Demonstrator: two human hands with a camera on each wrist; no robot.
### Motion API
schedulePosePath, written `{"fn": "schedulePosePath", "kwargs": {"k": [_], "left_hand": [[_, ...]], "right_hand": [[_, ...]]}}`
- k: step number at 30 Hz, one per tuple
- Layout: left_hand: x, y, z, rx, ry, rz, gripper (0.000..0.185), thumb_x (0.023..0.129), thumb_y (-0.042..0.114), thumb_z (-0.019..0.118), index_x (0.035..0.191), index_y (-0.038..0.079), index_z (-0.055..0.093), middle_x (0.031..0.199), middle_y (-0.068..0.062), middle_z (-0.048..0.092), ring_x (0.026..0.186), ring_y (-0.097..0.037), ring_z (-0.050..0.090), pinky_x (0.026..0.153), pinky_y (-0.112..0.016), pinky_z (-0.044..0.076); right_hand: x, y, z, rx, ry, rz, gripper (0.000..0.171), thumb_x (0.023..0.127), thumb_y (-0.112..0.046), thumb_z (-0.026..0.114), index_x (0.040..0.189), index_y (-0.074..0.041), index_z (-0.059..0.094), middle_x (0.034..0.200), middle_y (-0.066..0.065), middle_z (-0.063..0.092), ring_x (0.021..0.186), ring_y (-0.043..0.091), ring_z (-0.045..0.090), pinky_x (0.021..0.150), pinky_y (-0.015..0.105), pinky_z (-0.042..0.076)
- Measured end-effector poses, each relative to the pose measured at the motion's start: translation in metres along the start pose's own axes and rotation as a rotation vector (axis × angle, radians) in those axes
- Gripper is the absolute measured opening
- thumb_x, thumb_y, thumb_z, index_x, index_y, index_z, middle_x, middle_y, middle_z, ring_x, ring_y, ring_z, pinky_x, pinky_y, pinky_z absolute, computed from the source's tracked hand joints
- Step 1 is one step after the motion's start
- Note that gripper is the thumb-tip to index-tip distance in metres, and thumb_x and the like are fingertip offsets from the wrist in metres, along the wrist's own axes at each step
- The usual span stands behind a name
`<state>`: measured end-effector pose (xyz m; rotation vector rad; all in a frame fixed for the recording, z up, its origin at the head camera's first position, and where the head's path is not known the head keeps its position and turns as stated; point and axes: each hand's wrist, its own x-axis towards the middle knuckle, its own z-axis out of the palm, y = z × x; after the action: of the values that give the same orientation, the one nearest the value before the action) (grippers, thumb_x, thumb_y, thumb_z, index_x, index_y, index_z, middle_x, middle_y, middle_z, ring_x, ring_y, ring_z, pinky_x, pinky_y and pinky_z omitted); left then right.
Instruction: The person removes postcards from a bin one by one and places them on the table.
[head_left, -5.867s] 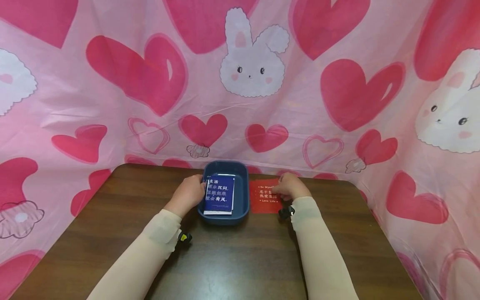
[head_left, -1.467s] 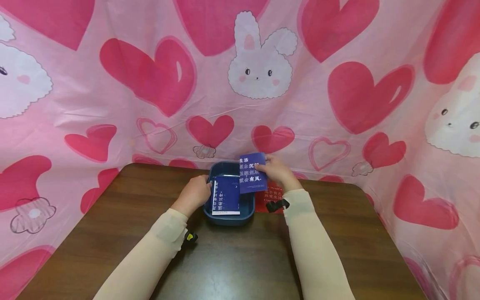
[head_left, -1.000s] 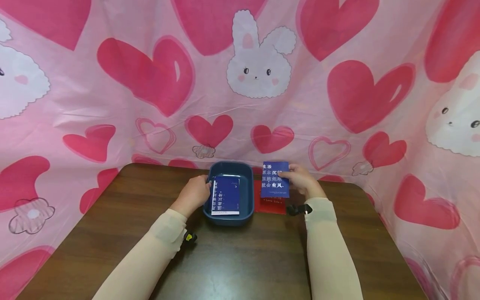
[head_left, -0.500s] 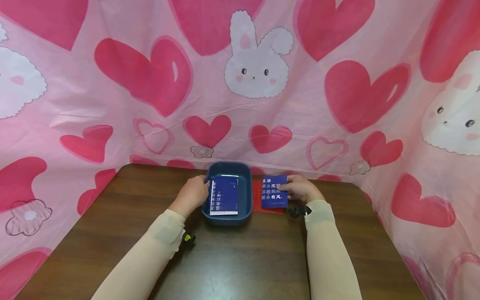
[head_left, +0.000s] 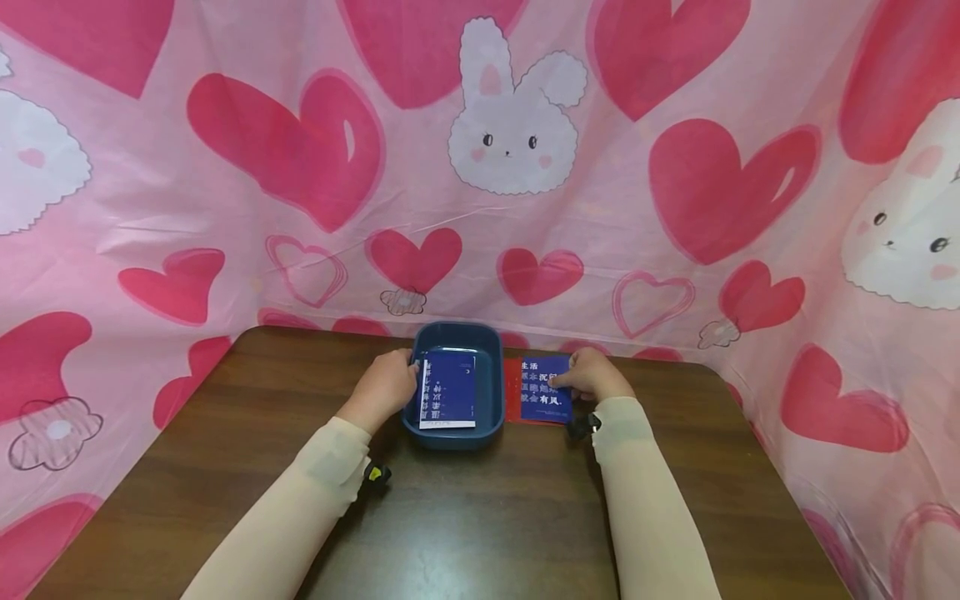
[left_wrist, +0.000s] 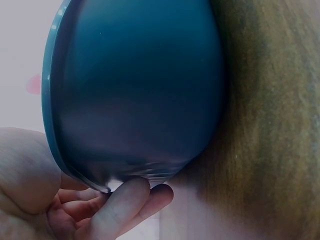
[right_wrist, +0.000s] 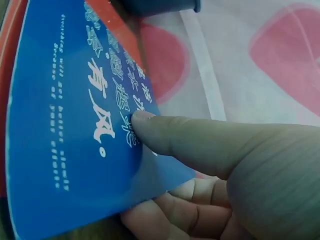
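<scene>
My left hand (head_left: 380, 388) grips the left rim of a dark blue plastic basin (head_left: 491, 392); in the left wrist view its fingers (left_wrist: 125, 200) curl at the rim beside the outer wall. Inside the basin lies a blue card (head_left: 453, 387) with vertical white writing, on top of a white-edged card. To the right, my right hand (head_left: 597, 377) pinches a blue card (right_wrist: 75, 125) with white lettering, thumb on its face and fingers under its edge. This card lies over most of a red card (head_left: 513, 390), whose left strip still shows.
Everything stands near the back edge of a brown wooden table (head_left: 450, 517). Behind and at both sides hangs a pink cloth (head_left: 420, 200) with hearts and rabbits. The basin's back end is close to the cloth.
The lettered blue card, earlier on top in the basin, was lifted out rightward by my right hand and lowered over the red card. Another blue card now shows in the basin. My left hand stayed.
</scene>
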<state>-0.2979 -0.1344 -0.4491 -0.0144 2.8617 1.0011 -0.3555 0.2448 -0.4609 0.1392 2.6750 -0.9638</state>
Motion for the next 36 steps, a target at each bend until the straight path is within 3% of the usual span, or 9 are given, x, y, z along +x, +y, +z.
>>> {"fn": "schedulePosePath", "kwargs": {"k": [4, 9, 16, 23, 29, 36], "left_hand": [[-0.001, 0.0, 0.0, 0.007, -0.004, -0.004, 0.054, 0.119, 0.023, 0.053, 0.166, -0.005, 0.05, 0.16, -0.029, 0.063, 0.144, -0.047, 0.067, 0.125, -0.067, 0.051], [-0.001, 0.001, 0.0, 0.011, -0.002, -0.001, 0.054, 0.119, 0.023, 0.052, 0.166, -0.005, 0.05, 0.161, -0.029, 0.063, 0.145, -0.047, 0.066, 0.126, -0.067, 0.05], [-0.001, 0.002, -0.002, 0.009, 0.0, 0.004, 0.055, 0.12, 0.022, 0.052, 0.167, -0.005, 0.049, 0.163, -0.029, 0.061, 0.148, -0.048, 0.065, 0.126, -0.067, 0.05], [0.0, 0.0, -0.002, 0.021, 0.001, 0.014, 0.055, 0.12, 0.022, 0.052, 0.166, -0.006, 0.049, 0.163, -0.03, 0.061, 0.148, -0.048, 0.064, 0.126, -0.068, 0.049], [0.0, 0.0, -0.002, 0.018, -0.005, -0.001, 0.055, 0.12, 0.022, 0.051, 0.167, -0.006, 0.048, 0.164, -0.029, 0.06, 0.149, -0.048, 0.063, 0.126, -0.068, 0.049], [-0.002, 0.001, -0.003, 0.023, 0.007, 0.008, 0.054, 0.119, 0.022, 0.051, 0.166, -0.007, 0.05, 0.164, -0.03, 0.06, 0.15, -0.049, 0.063, 0.126, -0.068, 0.049]], "right_hand": [[-0.003, -0.003, 0.001, -0.056, 0.01, 0.022, 0.047, 0.092, -0.033, 0.097, 0.092, -0.007, 0.058, 0.068, 0.007, 0.065, 0.061, 0.018, 0.063, 0.056, 0.028, 0.056], [-0.005, -0.004, 0.002, -0.086, 0.018, 0.046, 0.046, 0.092, -0.038, 0.096, 0.092, -0.005, 0.065, 0.077, 0.012, 0.068, 0.07, 0.024, 0.067, 0.06, 0.032, 0.062], [-0.006, 0.001, -0.003, -0.02, -0.02, 0.054, 0.045, 0.095, -0.04, 0.093, 0.104, -0.005, 0.067, 0.099, 0.016, 0.072, 0.09, 0.032, 0.071, 0.075, 0.04, 0.069], [-0.011, 0.006, -0.016, 0.052, -0.046, 0.041, 0.044, 0.1, -0.047, 0.087, 0.101, -0.01, 0.063, 0.092, 0.01, 0.07, 0.087, 0.026, 0.069, 0.072, 0.035, 0.065], [-0.015, -0.015, -0.018, 0.111, -0.032, -0.088, 0.044, 0.105, -0.046, 0.082, 0.119, -0.007, 0.067, 0.094, 0.01, 0.071, 0.084, 0.025, 0.068, 0.071, 0.031, 0.061], [-0.026, -0.061, -0.003, 0.2, -0.03, -0.263, 0.037, 0.107, -0.035, 0.08, 0.124, -0.004, 0.072, 0.099, 0.017, 0.077, 0.083, 0.028, 0.078, 0.072, 0.037, 0.07]]}}
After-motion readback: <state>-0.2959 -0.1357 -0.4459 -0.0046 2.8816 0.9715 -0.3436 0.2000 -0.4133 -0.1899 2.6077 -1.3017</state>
